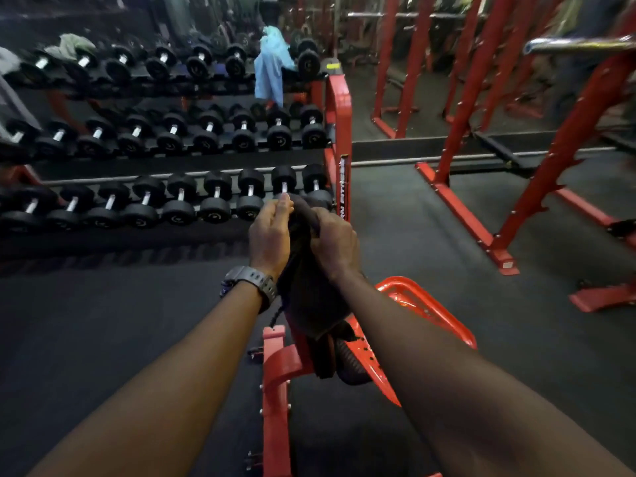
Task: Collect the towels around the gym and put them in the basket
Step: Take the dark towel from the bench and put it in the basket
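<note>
Dark brown cloth towel (311, 290) hangs gripped by both hands, left hand (270, 235) and right hand (335, 241) fingers curled round its top, above red metal bench frame (275, 373); light blue towel (272, 68) draped on dumbbell rack (339, 108).

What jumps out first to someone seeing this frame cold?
Both hands at centre: the left hand and the right hand grip a dark cloth towel that hangs down over a red metal bench frame. Behind them, a three-tier rack of black dumbbells fills the left side, with a light blue towel draped at its top right end. Red steel squat racks stand on the right.
</note>
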The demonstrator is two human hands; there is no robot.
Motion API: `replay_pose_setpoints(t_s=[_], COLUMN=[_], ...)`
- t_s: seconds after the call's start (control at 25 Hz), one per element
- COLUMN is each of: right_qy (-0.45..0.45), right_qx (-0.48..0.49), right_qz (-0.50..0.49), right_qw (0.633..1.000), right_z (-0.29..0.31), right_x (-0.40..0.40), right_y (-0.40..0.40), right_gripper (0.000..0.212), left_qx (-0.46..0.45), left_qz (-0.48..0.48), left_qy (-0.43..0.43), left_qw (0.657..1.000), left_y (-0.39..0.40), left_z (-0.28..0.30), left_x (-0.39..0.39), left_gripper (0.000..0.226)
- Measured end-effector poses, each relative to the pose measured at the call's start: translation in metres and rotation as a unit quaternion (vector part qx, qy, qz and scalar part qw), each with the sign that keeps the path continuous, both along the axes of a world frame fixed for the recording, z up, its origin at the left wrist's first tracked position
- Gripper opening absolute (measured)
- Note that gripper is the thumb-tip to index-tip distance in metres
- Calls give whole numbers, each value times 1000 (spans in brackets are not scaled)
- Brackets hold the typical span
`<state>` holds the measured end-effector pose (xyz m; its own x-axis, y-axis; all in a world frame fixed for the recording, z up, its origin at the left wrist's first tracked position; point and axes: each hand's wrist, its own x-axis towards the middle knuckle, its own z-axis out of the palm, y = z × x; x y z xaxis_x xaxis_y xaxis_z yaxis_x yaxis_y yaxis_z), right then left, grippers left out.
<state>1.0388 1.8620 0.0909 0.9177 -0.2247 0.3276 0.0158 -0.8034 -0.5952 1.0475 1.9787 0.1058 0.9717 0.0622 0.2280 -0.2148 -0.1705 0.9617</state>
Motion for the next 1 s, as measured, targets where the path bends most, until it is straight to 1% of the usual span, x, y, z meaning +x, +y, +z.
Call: replay_pose_setpoints(t_s=[0.12, 0.2, 0.4, 0.52, 0.64, 0.76, 0.88, 1.0], right_qy=[-79, -107, -145, -153, -137, -130, -108, -60], right_qx=[-7, -27, -46, -63, -73, -69, -35, -23], right_qz=[-45, -76, -161, -179, -207, -234, -252, -273], right_qw=[996, 991, 975, 970, 966, 961, 961, 960], right_z=[39, 58, 89, 94, 88, 68, 41, 10], right_x=[-52, -97, -211, -277, -346, -406, -457, -490], right_y=[4, 0, -42, -66, -101, -132, -162, -185], right_gripper=[29, 24, 22, 27, 28, 30, 32, 34], left_qx=[-30, -55, -57, -49, -37, -21, -19, -7], left_qz=[-45, -85, -160, -202, -251, -294, -311, -312], left_qy=[-74, -102, -107, -99, -83, -53, -21, -7], left_qw=[996, 990, 980, 973, 964, 954, 950, 950], left_y=[-6, -7, -35, -67, -112, -153, -188, -209], left_z=[30, 50, 80, 85, 74, 50, 25, -2], left_x=[-43, -81, -169, -218, -267, -311, -355, -392], left_gripper=[58, 56, 56, 49, 51, 49, 44, 42])
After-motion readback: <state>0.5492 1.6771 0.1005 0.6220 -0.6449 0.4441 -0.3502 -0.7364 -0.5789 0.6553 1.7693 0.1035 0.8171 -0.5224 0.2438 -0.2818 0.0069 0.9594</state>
